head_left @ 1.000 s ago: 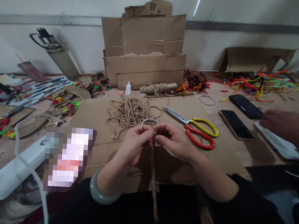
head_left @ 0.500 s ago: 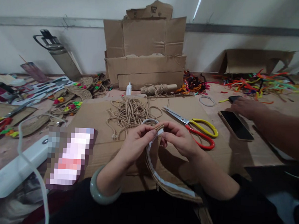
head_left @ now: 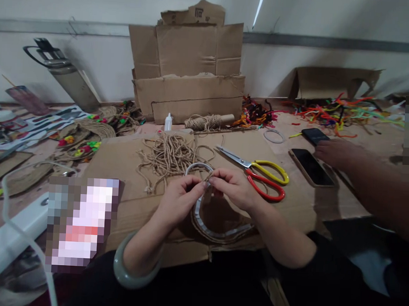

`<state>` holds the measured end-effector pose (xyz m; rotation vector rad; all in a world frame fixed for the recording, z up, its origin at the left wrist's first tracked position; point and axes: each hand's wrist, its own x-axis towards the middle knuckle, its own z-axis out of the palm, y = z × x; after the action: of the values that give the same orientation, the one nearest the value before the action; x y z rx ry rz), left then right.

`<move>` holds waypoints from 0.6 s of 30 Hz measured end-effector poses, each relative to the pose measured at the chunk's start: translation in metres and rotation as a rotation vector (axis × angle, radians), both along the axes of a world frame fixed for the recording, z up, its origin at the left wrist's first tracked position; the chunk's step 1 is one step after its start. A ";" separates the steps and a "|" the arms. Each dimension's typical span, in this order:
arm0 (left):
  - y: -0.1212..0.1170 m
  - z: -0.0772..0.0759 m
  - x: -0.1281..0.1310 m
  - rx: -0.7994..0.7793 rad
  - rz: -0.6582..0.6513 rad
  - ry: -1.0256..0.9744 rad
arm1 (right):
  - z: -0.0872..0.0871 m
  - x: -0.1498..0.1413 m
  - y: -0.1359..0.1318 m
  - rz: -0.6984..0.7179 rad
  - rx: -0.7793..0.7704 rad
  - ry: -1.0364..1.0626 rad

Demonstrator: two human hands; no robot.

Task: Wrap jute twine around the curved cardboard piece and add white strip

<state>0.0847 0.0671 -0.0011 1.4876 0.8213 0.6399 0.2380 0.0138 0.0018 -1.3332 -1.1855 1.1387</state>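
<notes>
My left hand (head_left: 179, 198) and my right hand (head_left: 235, 189) meet at their fingertips and both pinch the end of a long woven jute strip (head_left: 214, 230) with a white inner face. The strip curls into a loop on the cardboard sheet (head_left: 122, 158) below my hands. A thin metal ring (head_left: 198, 167) lies just behind my fingers. Behind it sits a loose pile of jute cord (head_left: 170, 153). A pale green bangle (head_left: 133, 270) circles my left wrist.
Scissors with yellow and red handles (head_left: 263, 174) lie to the right. Another person's hand (head_left: 338, 153) rests by two phones (head_left: 311, 167). Cardboard boxes (head_left: 190, 74), a twine spool (head_left: 206, 122), a small glue bottle (head_left: 168, 122), coloured pipe cleaners (head_left: 343, 112) and a steel flask (head_left: 66, 75) fill the back.
The strip hung straight down a second ago; now it is bent round into a loop lying on the cardboard. The other person's hand has moved left to the phones.
</notes>
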 end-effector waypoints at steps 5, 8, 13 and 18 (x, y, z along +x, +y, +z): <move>0.000 -0.002 0.000 -0.043 -0.005 0.007 | 0.003 0.001 0.001 0.042 -0.060 0.095; 0.001 -0.002 0.000 -0.059 0.015 0.010 | 0.004 0.002 0.000 0.046 -0.053 0.075; 0.002 -0.001 0.000 -0.048 0.058 0.035 | -0.002 0.008 0.002 -0.043 0.041 -0.017; 0.004 -0.003 0.002 -0.075 0.080 0.016 | 0.002 0.015 0.001 -0.257 0.236 0.046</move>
<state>0.0864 0.0710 -0.0044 1.3995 0.9116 0.6506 0.2528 0.0148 0.0042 -1.2296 -1.0449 0.8149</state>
